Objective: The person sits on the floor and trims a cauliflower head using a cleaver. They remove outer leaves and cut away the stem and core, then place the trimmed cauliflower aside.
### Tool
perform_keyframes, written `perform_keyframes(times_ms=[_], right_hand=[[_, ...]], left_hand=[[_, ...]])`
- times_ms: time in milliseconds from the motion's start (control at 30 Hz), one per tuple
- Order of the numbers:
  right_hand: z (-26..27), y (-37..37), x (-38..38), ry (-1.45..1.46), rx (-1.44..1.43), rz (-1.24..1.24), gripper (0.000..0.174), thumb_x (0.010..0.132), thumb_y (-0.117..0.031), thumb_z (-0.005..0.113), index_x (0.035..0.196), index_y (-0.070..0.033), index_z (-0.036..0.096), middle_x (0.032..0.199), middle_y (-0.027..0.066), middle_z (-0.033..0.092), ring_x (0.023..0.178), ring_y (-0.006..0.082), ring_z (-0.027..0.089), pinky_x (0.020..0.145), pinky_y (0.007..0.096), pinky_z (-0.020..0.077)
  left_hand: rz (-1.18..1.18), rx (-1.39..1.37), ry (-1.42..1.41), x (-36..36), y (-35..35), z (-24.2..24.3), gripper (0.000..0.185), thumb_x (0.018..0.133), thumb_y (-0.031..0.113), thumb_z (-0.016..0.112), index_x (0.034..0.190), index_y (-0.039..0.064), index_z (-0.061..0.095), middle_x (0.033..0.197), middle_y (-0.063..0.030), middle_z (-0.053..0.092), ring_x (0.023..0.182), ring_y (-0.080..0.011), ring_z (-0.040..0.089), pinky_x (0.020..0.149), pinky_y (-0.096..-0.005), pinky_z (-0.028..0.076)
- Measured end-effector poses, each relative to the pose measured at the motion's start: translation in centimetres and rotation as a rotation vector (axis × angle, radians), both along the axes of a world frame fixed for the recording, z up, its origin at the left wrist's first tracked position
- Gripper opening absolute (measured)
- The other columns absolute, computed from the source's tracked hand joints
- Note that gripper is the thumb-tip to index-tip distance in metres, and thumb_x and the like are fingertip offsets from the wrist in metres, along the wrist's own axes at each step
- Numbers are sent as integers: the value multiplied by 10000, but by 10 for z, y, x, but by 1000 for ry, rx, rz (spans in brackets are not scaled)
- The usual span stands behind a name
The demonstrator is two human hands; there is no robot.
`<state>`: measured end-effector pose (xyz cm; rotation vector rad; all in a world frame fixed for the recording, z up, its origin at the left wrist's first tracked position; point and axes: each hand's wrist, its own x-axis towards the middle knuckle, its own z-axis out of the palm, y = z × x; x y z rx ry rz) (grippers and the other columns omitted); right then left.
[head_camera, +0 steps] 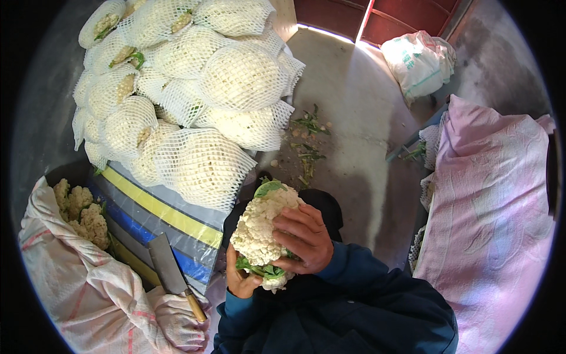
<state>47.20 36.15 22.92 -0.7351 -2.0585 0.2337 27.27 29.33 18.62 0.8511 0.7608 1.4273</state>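
Over my lap I hold a cauliflower head (261, 225) with some green leaves on it. My right hand (305, 239) lies over its right side, fingers spread on the white curd. From below left, my left hand (241, 274) grips it, the thumb near the leaves at the lower end. A smaller piece of curd (276, 282) shows beneath those leaves; whether it belongs to the same head I cannot tell. To the left lies a cleaver (166, 265) with a wooden handle, resting on a striped plastic sheet and a cloth.
A heap of cauliflowers in white foam nets (194, 88) rises at upper left on the striped sheet (163, 203). Bare cauliflowers (86, 217) sit beside a white cloth (88, 283). Leaf scraps (309, 155) litter the concrete floor. A pink cloth (486, 212) covers netted produce at right; a white sack (418, 64) stands behind.
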Motion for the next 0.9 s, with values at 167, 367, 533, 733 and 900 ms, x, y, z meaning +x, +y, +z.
perform_keyframes(times_ms=[167, 367, 533, 733, 900], right_hand=[[-2, -2, 1, -7, -10, 5, 524, 762, -350, 787, 1152, -22, 664, 1273, 156, 623, 1273, 343, 531, 1088, 504, 350], [-2, 0, 2, -8, 0, 8, 522, 777, -365, 774, 1154, -23, 659, 1276, 160, 621, 1275, 349, 530, 1093, 513, 336], [13, -12, 3, -41, -69, -20, 525, 816, -430, 741, 1137, -24, 656, 1275, 176, 619, 1264, 369, 540, 1086, 541, 320], [6, -37, -19, 93, -49, 159, 477, 834, -375, 741, 1132, -18, 638, 1255, 195, 625, 1229, 383, 574, 1082, 532, 356], [-8, -33, -28, 113, 54, 117, 394, 768, -204, 810, 1096, -42, 666, 1159, 142, 675, 1130, 332, 633, 988, 477, 466]], left_hand=[[-24, -60, 0, -1, -6, 6, 1126, 709, 183, 857, 1545, -32, 134, 1503, -201, 378, 1354, -301, 448, 1116, -410, 376], [-1, -119, 101, 3, -3, 18, 1033, 731, 125, 807, 1536, -27, 178, 1475, -193, 412, 1329, -287, 468, 1100, -398, 391], [18, -112, 110, 4, -3, 17, 963, 756, 125, 775, 1524, -29, 215, 1453, -189, 440, 1310, -279, 486, 1092, -392, 397], [14, -87, 122, 7, -1, 24, 917, 779, 128, 761, 1519, -16, 239, 1429, -185, 471, 1294, -268, 500, 1083, -388, 404], [44, -76, 110, 7, -3, 19, 874, 808, 156, 771, 1503, -12, 269, 1419, -173, 484, 1278, -261, 514, 1076, -377, 407]])
